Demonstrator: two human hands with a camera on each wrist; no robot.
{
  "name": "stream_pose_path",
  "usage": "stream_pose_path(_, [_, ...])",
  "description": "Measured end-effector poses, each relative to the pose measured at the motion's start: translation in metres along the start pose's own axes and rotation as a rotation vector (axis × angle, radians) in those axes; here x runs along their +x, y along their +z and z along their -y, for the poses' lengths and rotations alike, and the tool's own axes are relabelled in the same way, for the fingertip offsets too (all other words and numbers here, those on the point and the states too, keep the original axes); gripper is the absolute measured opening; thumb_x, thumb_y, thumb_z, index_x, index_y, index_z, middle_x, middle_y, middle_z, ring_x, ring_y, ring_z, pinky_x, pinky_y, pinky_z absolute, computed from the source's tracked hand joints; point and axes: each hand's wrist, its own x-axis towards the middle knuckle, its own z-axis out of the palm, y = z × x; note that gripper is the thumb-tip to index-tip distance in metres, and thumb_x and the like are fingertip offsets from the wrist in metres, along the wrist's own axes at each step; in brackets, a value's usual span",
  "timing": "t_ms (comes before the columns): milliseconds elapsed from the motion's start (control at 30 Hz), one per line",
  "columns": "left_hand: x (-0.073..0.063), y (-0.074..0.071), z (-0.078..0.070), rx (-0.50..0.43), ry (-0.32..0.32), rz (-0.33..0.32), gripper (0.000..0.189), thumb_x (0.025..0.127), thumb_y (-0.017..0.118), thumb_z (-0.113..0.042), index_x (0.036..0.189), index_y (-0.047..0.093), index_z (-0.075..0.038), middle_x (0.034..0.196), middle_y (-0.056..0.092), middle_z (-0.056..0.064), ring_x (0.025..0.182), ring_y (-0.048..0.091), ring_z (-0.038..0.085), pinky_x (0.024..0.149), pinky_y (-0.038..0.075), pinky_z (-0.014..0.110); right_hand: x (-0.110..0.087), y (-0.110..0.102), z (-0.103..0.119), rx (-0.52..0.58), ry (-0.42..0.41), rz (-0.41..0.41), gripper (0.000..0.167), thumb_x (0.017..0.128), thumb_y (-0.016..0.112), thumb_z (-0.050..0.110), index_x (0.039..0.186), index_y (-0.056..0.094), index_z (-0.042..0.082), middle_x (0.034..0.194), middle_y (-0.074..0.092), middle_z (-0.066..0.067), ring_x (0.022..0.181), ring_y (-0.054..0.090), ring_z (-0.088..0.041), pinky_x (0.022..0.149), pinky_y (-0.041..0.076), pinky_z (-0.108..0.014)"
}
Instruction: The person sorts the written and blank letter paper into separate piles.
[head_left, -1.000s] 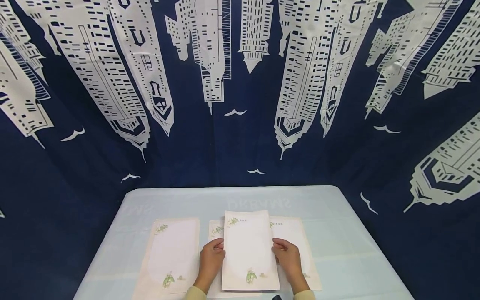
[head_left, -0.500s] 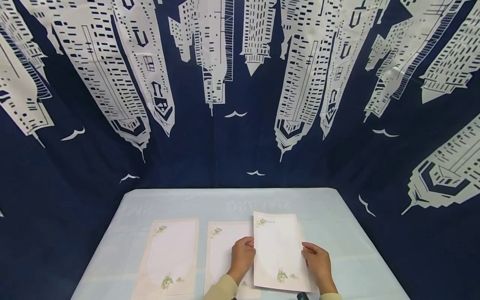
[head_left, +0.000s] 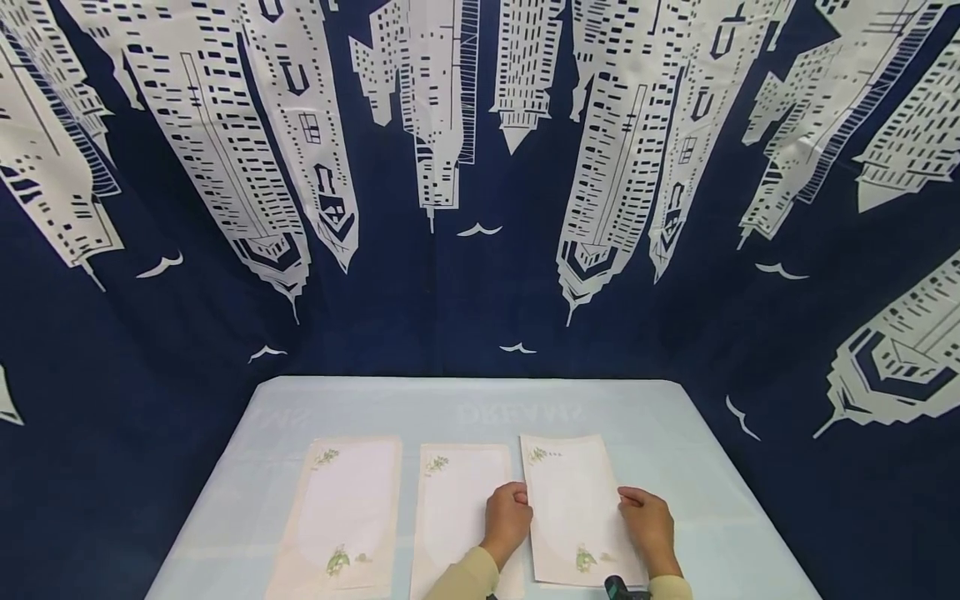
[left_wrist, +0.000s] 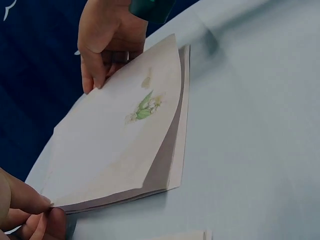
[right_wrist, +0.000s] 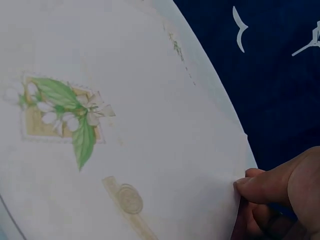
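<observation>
A sheet of cream stationery paper (head_left: pixel 570 500), printed with small green floral motifs, sits at the right of a row on the table. My left hand (head_left: pixel 508 521) pinches its left edge between thumb and fingers, while my right hand (head_left: pixel 648 525) pinches the opposite edge. In the left wrist view the sheet bows upward slightly, its near side lifted off more paper (left_wrist: pixel 183 120) beneath it. A green leaf motif (right_wrist: pixel 62 110) shows large in the right wrist view, where the thumb lies on top of the paper. How many sheets lie underneath cannot be told.
To the left lie a middle sheet (head_left: pixel 453 517) and a left sheet (head_left: pixel 345 500) of similar paper, my left forearm crossing over the middle one. A pale blue cloth covers the table (head_left: pixel 375 408). Behind hangs a navy curtain (head_left: pixel 427 317) with white buildings.
Both hands have carried the sheet from over the middle paper rightward, then lowered it onto the right-hand paper. The middle sheet has come into fuller view.
</observation>
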Motion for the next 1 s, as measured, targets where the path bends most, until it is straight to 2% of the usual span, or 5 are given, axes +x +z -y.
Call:
stream_pose_path(267, [0.000, -0.005, -0.002, 0.056, -0.006, 0.094, 0.015, 0.073, 0.063, 0.013, 0.080, 0.067, 0.000, 0.069, 0.053, -0.004, 0.064, 0.047, 0.006, 0.059, 0.045, 0.024, 0.001, 0.002, -0.001, -0.059, 0.023, 0.027, 0.026, 0.090, 0.062, -0.001, 0.113, 0.067, -0.012, 0.097, 0.071, -0.022, 0.092, 0.067, -0.039, 0.078, 0.054, -0.048])
stream_pose_path(500, [-0.001, -0.009, -0.005, 0.103, 0.061, 0.107, 0.038, 0.069, 0.059, 0.015, 0.061, 0.037, -0.014, 0.058, 0.031, -0.010, 0.052, 0.029, 0.006, 0.047, 0.027, 0.023, 0.002, 0.003, 0.002, -0.085, -0.006, 0.030, 0.027, 0.090, 0.062, 0.001, 0.113, 0.066, -0.014, 0.096, 0.071, -0.023, 0.088, 0.067, -0.038, 0.078, 0.054, -0.051])
stream_pose_path(633, [-0.001, -0.014, -0.006, 0.148, 0.081, 0.096, 0.014, 0.071, 0.064, 0.012, 0.075, 0.065, -0.002, 0.065, 0.045, -0.007, 0.061, 0.043, 0.006, 0.055, 0.043, 0.025, -0.002, 0.006, 0.007, -0.088, -0.018, 0.008, 0.027, 0.091, 0.062, 0.000, 0.114, 0.066, -0.013, 0.096, 0.070, -0.023, 0.088, 0.066, -0.037, 0.078, 0.053, -0.051])
stream_pose_path(700, [0.001, -0.019, -0.007, 0.170, 0.095, 0.080, 0.021, 0.072, 0.067, 0.010, 0.092, 0.073, 0.004, 0.071, 0.055, -0.004, 0.066, 0.051, 0.009, 0.061, 0.049, 0.028, -0.005, 0.009, 0.013, -0.084, -0.030, -0.001, 0.026, 0.091, 0.062, 0.000, 0.114, 0.066, -0.013, 0.096, 0.070, -0.023, 0.089, 0.066, -0.038, 0.079, 0.053, -0.051])
stream_pose_path(1000, [0.005, -0.050, -0.008, 0.219, 0.152, -0.031, 0.022, 0.076, 0.075, 0.007, 0.098, 0.074, 0.004, 0.079, 0.065, 0.006, 0.069, 0.062, 0.016, 0.063, 0.052, 0.031, -0.023, 0.029, 0.037, -0.057, -0.081, 0.026, 0.027, 0.090, 0.065, 0.002, 0.113, 0.068, -0.011, 0.095, 0.070, -0.020, 0.089, 0.067, -0.037, 0.075, 0.055, -0.049])
